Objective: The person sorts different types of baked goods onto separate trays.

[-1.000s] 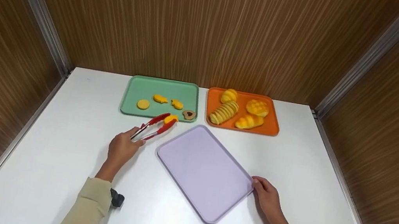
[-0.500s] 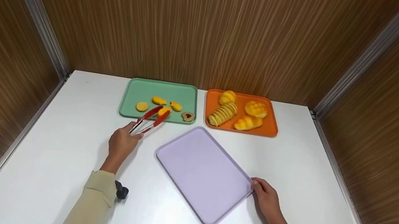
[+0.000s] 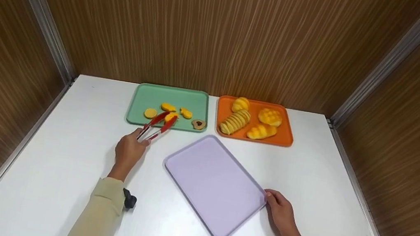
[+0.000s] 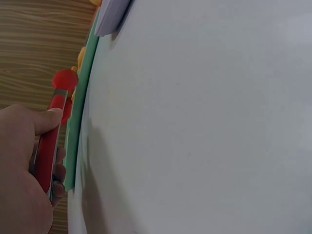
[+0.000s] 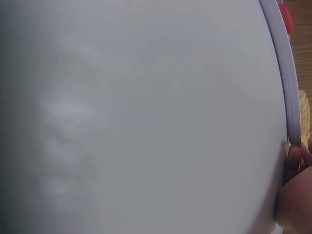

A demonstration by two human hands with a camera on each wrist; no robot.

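Observation:
My left hand (image 3: 130,150) grips a pair of metal tongs (image 3: 155,127) with red tips and red handle strips. The tips reach over the front of the green tray (image 3: 155,95), around a small orange-yellow cookie (image 3: 171,117). On that tray also lie a round yellow biscuit (image 3: 150,113), two orange fish-shaped crackers (image 3: 168,107) and a brown cookie with a dark heart centre (image 3: 198,124). My right hand (image 3: 281,210) pinches the right corner of a bare lilac tray (image 3: 216,185). In the left wrist view, the thumb presses along the tongs' handle (image 4: 47,156).
An orange tray (image 3: 284,135) stands at the back right with a sliced loaf (image 3: 235,122), a round bun (image 3: 270,117), a croissant-like roll (image 3: 262,132) and another roll (image 3: 241,104). Wood-grain panels (image 3: 214,31) enclose the white table (image 3: 41,159) on three sides.
The left hand has carried the tongs and the orange-yellow cookie left and away from me, from the gap before the green tray to over its front. The right hand keeps hold of the lilac tray.

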